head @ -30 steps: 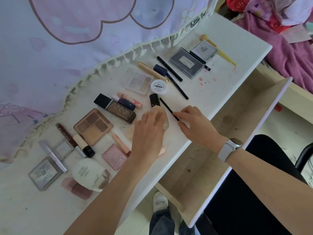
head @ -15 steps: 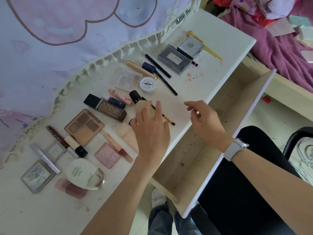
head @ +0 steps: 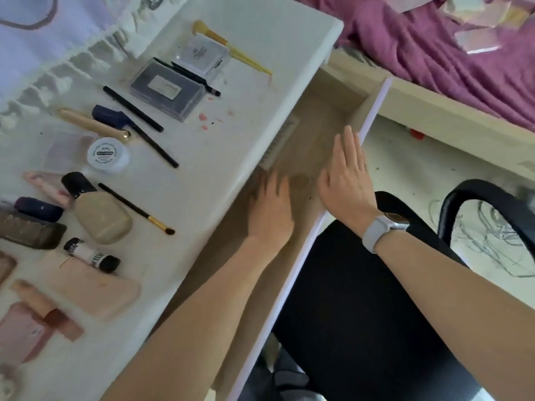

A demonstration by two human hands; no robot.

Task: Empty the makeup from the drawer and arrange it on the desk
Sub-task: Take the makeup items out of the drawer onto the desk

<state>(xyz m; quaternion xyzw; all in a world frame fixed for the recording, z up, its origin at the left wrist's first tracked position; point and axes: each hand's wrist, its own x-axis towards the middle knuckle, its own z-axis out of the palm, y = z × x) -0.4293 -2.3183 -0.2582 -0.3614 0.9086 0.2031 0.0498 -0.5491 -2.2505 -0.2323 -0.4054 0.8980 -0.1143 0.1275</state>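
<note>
Spreading beside the open drawer [head: 324,111], the white desk [head: 202,175] carries the makeup: a beige foundation bottle [head: 101,218] just off the drawer's edge, then a small brush [head: 136,209] between. Over the drawer, both flat hands, left hand [head: 270,209] and right hand [head: 344,175], hold nothing.

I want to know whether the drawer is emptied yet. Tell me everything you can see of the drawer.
The drawer is pulled out from under the white desk. Its inside looks like pale bare wood; the front panel is white with a lilac edge. The visible floor holds no makeup, only dark specks and a stain, though the arms cover part of it. The left hand reaches inside, blurred, fingers toward the desk edge. The right hand lies open against the front panel's inner face.
</note>
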